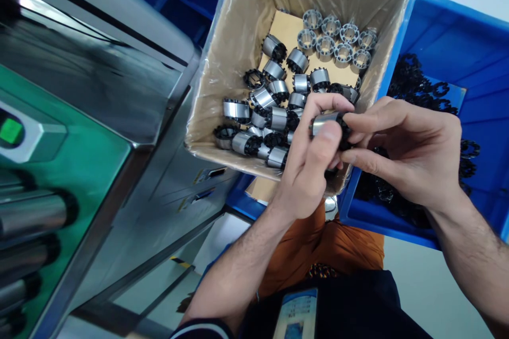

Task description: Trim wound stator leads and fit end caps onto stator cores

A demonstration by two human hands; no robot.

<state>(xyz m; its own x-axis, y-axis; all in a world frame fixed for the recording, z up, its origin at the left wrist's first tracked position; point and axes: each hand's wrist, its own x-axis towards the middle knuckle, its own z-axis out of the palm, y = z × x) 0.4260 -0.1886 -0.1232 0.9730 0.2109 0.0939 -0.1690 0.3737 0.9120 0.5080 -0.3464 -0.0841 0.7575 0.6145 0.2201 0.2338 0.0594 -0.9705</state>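
Between the thumb and fingers of my left hand point(312, 164) is a silver metal ring point(321, 123) with a black toothed part at its right end. My right hand point(409, 143) pinches the black end piece point(344, 130) against that ring. Both hands are over the near right corner of a lined cardboard box point(233, 26). Inside the box, silver rings with black ends point(278, 118) lie jumbled together. Plain silver rings point(325, 46) stand in rows on a cardboard sheet point(283, 25) at the back.
A blue bin point(449, 21) with black toothed rings point(413, 77) adjoins the box on the right. At the left stands a metal machine with a green surface point(99, 153) and metal cylinders point(34, 214). Orange cloth point(334, 249) shows below the box.
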